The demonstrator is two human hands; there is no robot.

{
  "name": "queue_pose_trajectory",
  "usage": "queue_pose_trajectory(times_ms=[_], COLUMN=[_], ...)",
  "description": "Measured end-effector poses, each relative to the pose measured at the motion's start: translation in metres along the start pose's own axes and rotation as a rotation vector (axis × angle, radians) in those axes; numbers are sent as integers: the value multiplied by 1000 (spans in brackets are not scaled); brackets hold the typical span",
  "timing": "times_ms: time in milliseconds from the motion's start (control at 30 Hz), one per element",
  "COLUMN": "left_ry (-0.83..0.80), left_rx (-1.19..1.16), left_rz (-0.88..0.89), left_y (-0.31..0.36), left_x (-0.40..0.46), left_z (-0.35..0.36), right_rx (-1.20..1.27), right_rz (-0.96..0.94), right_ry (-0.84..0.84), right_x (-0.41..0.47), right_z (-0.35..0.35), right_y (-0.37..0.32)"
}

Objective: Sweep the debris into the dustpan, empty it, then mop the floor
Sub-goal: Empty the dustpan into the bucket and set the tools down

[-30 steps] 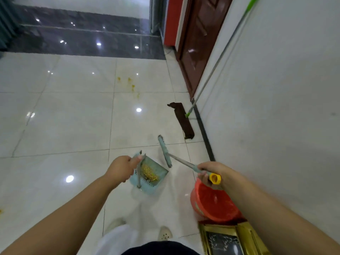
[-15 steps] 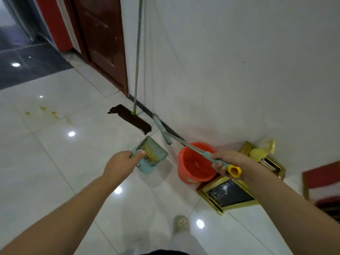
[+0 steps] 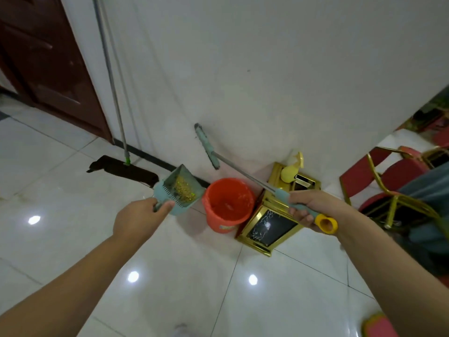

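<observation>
My left hand [image 3: 138,218] grips the handle of a pale blue dustpan [image 3: 181,190], held off the floor just left of an orange bucket [image 3: 228,203]. Yellow debris [image 3: 185,188] lies inside the pan. My right hand [image 3: 308,206] holds the teal handle of a small broom [image 3: 245,177] with a yellow end cap; its brush head [image 3: 206,145] is raised in front of the white wall, above the bucket. A mop [image 3: 122,166] with a dark flat head and a grey pole leans on the wall at the left.
A gold-framed box [image 3: 269,227] with a yellow spray bottle [image 3: 290,170] on it stands right of the bucket. Red chairs with gold frames [image 3: 388,188] crowd the right side. A dark wooden door [image 3: 48,69] is at the upper left. Glossy white floor tiles [image 3: 218,288] lie below.
My view has swung right toward the wall. The dustpan has moved up to the bucket's left rim, and the broom head has lifted higher against the wall.
</observation>
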State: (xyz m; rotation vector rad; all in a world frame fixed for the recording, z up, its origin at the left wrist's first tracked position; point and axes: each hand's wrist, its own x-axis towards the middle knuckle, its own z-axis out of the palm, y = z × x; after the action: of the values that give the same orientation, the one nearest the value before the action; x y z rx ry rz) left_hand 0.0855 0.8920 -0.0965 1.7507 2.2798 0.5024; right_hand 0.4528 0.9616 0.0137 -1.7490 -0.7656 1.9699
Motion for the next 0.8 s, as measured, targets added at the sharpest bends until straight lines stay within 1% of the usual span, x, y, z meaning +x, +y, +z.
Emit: queue_pose_trajectory(times_ms=[100, 200, 367, 600, 800], left_ry=[34, 43, 42, -34, -196], left_rx=[-64, -76, 8, 271, 486], left_rz=[-42, -47, -2, 227, 431], left_y=[2, 8, 29, 59, 98], left_x=[1, -7, -27, -46, -47], left_z=[-7, -8, -6, 3, 21], right_rx=[0, 0, 2, 23, -27], right_rz=[-13, -2, -5, 1, -42], right_ry=[1, -3, -5, 24, 77], right_x=[-7, -15, -28, -45, -54], right_z=[-13, -25, -42, -61, -75], right_y=[6, 12, 22, 40, 53])
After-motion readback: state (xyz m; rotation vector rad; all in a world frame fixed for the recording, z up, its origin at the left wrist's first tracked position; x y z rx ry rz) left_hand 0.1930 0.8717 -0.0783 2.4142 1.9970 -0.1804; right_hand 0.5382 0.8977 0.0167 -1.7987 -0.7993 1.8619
